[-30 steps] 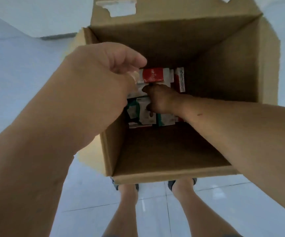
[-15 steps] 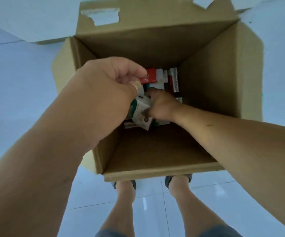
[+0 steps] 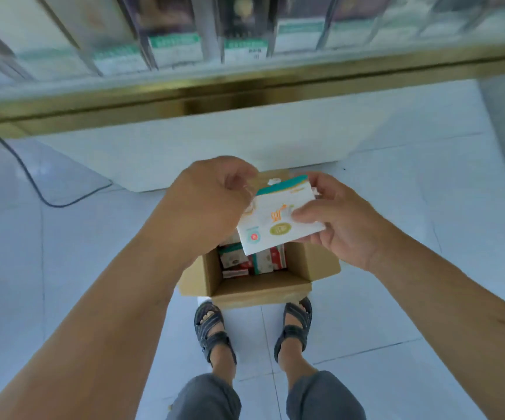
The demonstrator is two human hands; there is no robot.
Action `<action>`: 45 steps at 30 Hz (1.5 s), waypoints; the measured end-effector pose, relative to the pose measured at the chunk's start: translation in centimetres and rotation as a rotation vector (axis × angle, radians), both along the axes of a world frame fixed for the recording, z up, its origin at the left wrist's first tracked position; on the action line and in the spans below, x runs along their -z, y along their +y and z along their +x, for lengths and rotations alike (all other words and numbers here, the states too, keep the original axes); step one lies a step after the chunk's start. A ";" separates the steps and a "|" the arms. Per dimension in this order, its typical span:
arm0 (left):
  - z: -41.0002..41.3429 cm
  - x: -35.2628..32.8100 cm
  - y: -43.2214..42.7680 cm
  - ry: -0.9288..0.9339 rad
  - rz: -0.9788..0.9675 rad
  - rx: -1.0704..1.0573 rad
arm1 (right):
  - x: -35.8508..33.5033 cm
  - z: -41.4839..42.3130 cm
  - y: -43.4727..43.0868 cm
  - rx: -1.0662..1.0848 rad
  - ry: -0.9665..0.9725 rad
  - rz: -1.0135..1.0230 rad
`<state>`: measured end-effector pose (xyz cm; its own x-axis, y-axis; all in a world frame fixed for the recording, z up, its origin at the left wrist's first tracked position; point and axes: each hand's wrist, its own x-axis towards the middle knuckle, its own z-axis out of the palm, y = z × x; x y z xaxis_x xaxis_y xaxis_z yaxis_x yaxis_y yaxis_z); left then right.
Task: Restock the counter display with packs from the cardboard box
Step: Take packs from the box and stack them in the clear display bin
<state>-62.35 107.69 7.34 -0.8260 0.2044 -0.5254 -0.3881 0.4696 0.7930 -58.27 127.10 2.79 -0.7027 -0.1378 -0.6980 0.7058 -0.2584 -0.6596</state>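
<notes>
A white pack with a teal top edge is held in the air above the open cardboard box. My right hand grips its right side, thumb across the front. My left hand is closed on its left edge. Several red, white and green packs lie at the bottom of the box, which stands on the floor just ahead of my feet. The counter display runs across the top of the view, blurred, with green and white packs behind glass.
A gold metal rail edges the counter above a white base panel. A black cable trails over the pale floor tiles at the left. My sandalled feet stand right behind the box.
Both hands have come up out of the box with a white pack. The view has lifted from inside the box, and the counter display and floor now show.
</notes>
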 end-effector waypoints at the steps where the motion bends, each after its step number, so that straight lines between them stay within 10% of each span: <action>1: 0.1 -2.5 -0.2 0.028 -0.001 0.003 | -3.1 0.2 0.0 0.029 0.026 -0.046; 14: 0.8 -29.2 -3.4 0.086 0.382 -0.062 | -31.9 1.2 -3.5 0.113 0.368 -0.037; 26: -2.8 -38.9 -3.5 0.212 0.376 -0.078 | -45.2 -2.2 -3.7 -0.721 1.144 1.537; 45: -11.1 -42.5 2.2 0.278 0.377 -0.249 | -48.6 -14.3 2.0 -0.872 1.307 1.540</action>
<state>-73.42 109.92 49.86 -0.9712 0.1165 -0.2080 -0.2031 0.0525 0.9778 -72.52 129.13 51.43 -0.8232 -0.5514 0.1351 -0.5613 0.8262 -0.0478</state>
